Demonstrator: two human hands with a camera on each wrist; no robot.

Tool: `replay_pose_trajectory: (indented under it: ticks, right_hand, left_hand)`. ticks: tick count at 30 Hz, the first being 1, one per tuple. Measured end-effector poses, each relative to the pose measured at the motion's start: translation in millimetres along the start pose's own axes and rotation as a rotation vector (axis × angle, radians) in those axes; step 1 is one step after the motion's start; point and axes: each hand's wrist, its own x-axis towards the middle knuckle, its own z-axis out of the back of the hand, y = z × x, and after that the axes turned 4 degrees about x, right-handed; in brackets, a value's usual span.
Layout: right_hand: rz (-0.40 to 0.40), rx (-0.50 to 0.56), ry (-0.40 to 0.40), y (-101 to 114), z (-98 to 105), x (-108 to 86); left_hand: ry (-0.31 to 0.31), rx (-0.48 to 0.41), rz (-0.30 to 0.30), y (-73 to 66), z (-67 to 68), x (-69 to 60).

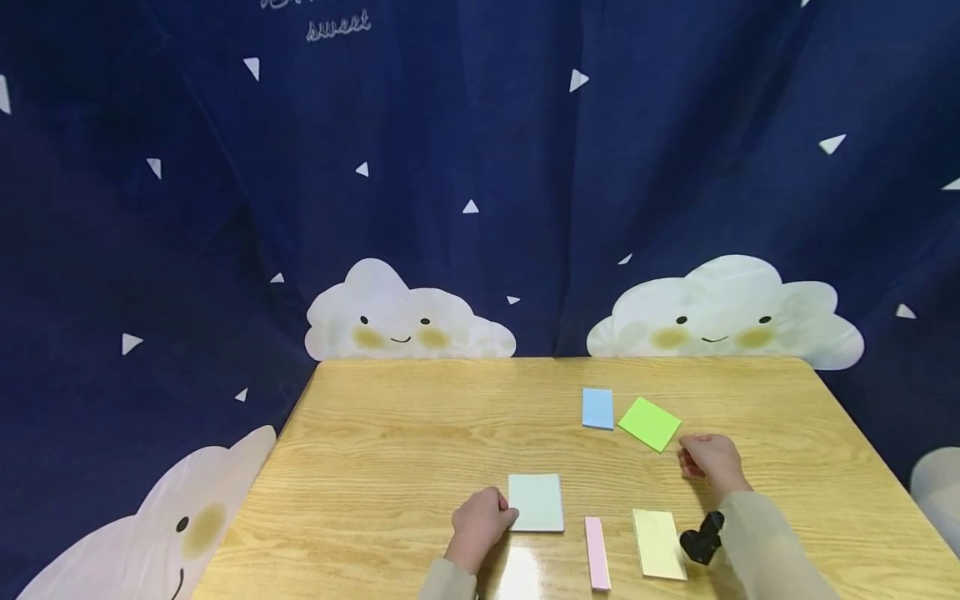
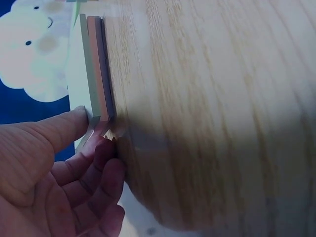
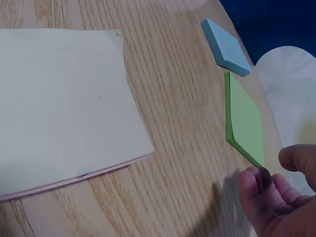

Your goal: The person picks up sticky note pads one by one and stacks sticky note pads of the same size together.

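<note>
A pale square sticky note pad (image 1: pixel 536 502) lies left of the other pads in the head view. My left hand (image 1: pixel 480 522) pinches its near left corner; the left wrist view shows the thumb on top and fingers at the underside of stacked pale, orange-pink and purple layers (image 2: pixel 101 74). My right hand (image 1: pixel 714 463) hovers beside the near right corner of a bright green sticky note pad (image 1: pixel 650 424). In the right wrist view, thumb and loosely bent fingers are apart, with nothing between them, close to the green pad (image 3: pixel 243 118).
A blue pad (image 1: pixel 597 408) lies left of the green one, near the table's far side. Closer to me are a narrow pink pad (image 1: pixel 597 553) and a pale yellow pad (image 1: pixel 659 543). Behind the wooden table (image 1: pixel 390 442) hangs a dark blue curtain (image 1: pixel 420 125).
</note>
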Motion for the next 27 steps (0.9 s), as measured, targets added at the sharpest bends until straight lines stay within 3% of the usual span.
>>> replay_pose_trajectory:
  ticks: [4, 12, 20, 27]
  right_hand:
    - [-0.026, 0.083, -0.021, -1, -1, 1.0]
    - [-0.037, 0.112, -0.044, -4, 0, 5.1]
    - [-0.039, 0.096, -0.048, -5, -2, 9.2]
    - [-0.021, 0.011, -0.092, -6, -8, 11.3]
  left_hand:
    - [0.002, -0.011, 0.004, -0.7, 1.2, -0.1]
    - [0.003, -0.009, 0.006, -0.3, 1.8, -1.1]
    - [0.008, -0.011, 0.010, 0.7, 1.2, 0.9]
    - [-0.005, -0.008, 0.006, 2.4, -2.3, 1.7]
